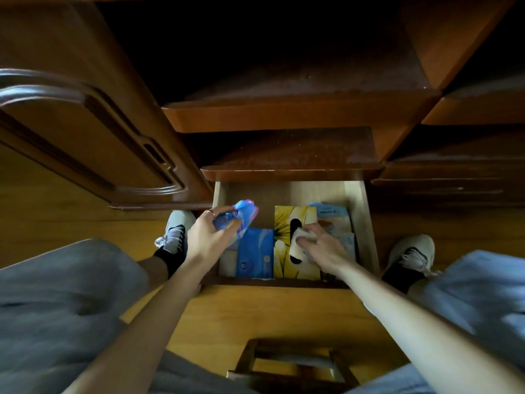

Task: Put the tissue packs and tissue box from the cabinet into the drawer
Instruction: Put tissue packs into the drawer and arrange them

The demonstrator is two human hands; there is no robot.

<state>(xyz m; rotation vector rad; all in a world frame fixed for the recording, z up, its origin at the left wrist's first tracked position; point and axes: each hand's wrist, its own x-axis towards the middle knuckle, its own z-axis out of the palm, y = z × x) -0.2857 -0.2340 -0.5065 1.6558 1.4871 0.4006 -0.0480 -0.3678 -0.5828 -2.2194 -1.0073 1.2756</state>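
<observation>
The left hand (208, 237) held a blue tissue pack (237, 216) in a curled grip, just above the open drawer (365, 228) at centre frame. The right hand (321, 245) rested on the yellow tissue box (287, 223), fingers at the white tissue in its slot. A second blue pack (255, 253) lay flat beside the box. The bare strip at the drawer's left looked the best place: lowering the held pack on edge there, without shoving its neighbour, would probably serve.
</observation>
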